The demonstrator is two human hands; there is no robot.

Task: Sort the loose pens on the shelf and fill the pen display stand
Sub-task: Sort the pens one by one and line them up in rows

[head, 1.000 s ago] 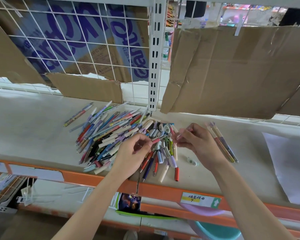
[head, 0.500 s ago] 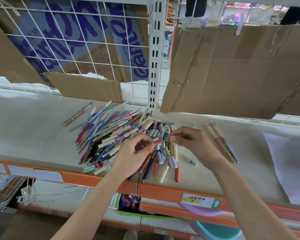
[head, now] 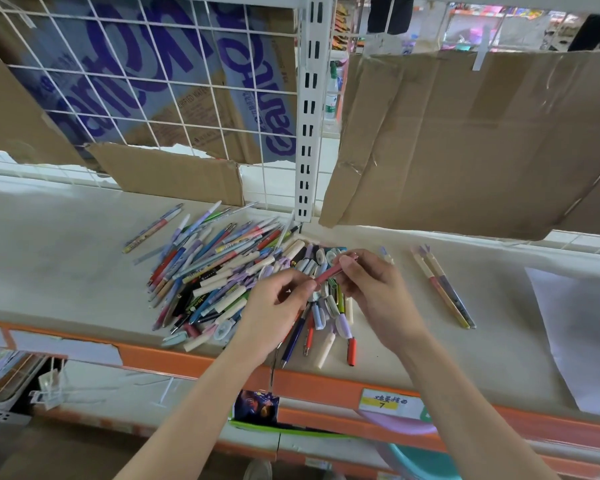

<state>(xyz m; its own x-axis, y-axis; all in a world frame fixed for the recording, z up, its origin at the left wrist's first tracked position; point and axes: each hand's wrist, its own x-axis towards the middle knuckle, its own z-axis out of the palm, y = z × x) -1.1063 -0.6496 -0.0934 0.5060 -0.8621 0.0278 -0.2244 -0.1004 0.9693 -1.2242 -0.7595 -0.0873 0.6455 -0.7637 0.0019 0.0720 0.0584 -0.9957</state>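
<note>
Spanning both hands' fingertips (head: 307,284): pink pen (head: 333,271)

Two hands (head: 323,299); one pen pile (head: 222,275); two pens apart (head: 444,289).

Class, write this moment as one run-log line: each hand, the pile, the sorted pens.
left hand: pinches pink pen | right hand: pinches same pen | pen pile: on shelf | sorted pens: right, apart

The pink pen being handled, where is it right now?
In the head view, the pink pen sits mid-frame, pinched between the left hand and right hand, just above the pen pile.
</note>
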